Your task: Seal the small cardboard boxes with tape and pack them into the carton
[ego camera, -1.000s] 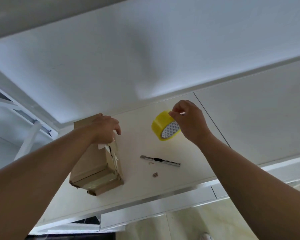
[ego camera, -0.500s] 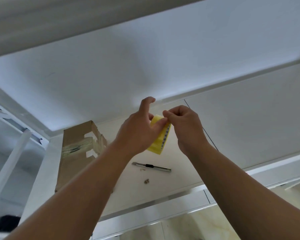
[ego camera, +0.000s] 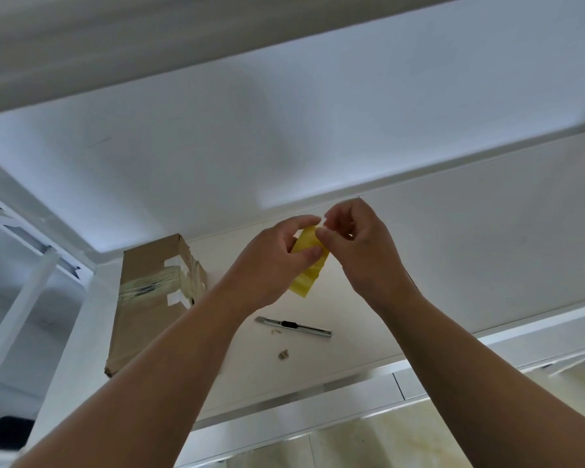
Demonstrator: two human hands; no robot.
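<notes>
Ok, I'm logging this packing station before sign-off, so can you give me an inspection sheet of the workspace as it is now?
Surface: white table, carrying a box, a knife and scraps.
Job's things: cardboard box lies at the table's left edge, with old tape and torn label patches on it; yellow tape roll held above the table; no carton seen.
Clutter: utility knife lies flat near the front; two small scraps close to it.
Grippers: left hand grips the tape roll; right hand pinches at its top edge.
Cables: nothing seen.
Surroundings: white frame at left; pale tiled floor below.
</notes>
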